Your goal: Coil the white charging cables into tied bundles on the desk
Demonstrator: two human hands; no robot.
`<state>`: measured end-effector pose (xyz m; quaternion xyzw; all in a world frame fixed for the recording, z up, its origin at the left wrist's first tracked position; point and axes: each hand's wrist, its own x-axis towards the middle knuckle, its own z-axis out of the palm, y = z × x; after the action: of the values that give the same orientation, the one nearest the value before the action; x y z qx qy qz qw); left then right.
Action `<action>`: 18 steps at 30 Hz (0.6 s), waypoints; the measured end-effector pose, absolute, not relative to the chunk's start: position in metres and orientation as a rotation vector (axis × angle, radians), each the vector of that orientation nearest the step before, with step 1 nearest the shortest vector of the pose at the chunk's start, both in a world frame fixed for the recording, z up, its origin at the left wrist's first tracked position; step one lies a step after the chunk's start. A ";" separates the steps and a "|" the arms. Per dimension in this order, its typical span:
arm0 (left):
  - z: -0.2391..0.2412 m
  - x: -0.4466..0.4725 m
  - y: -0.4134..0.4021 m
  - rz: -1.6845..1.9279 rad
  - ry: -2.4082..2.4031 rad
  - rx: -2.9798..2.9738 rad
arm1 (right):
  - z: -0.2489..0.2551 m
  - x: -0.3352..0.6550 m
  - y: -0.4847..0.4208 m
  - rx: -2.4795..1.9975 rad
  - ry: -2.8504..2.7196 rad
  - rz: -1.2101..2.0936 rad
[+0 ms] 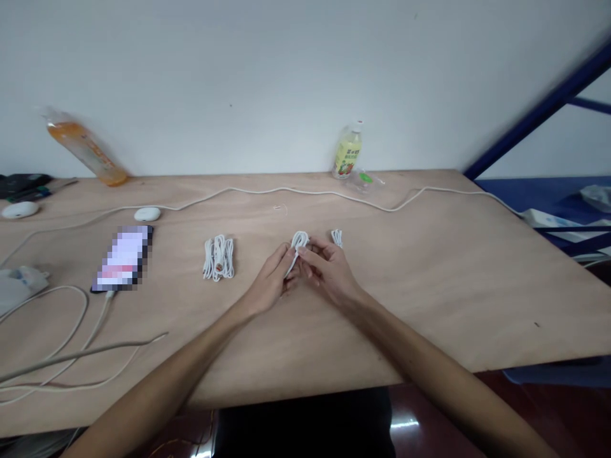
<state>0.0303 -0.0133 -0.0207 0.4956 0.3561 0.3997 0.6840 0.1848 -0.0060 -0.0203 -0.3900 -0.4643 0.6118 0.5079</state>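
Both hands meet at the middle of a wooden table (429,299). My left hand (273,277) and my right hand (326,267) are each pinched on a small coiled white cable (298,242), whose loop sticks up between the fingertips. Just right of my right hand lies another small white cable bundle (337,237). To the left of my left hand rests a larger bundle of white cables (218,257), untouched.
A phone (123,258) lies on the left with a charging cable plugged in. A long white cord (286,191) runs across the back. A yellow-green bottle (347,151) and an orange bottle (86,147) stand by the wall. White earbud cases (147,214) sit at left.
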 end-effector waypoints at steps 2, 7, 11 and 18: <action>-0.019 0.030 -0.011 0.900 0.793 1.028 | -0.019 0.185 -0.007 -0.939 -1.104 1.486; -0.015 0.031 -0.012 0.876 0.793 0.971 | -0.021 0.185 -0.007 -0.959 -1.149 1.323; -0.012 0.033 -0.016 0.867 0.768 1.043 | -0.023 0.183 -0.007 -0.994 -1.092 1.238; -0.013 0.031 -0.015 0.913 0.878 1.102 | -0.023 0.183 -0.008 -0.988 -1.142 1.219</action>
<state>0.0311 -0.0151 -0.0134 0.4884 0.3891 0.4047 0.6680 0.1833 -0.0084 -0.0233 -0.4200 -0.4855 0.5181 0.5651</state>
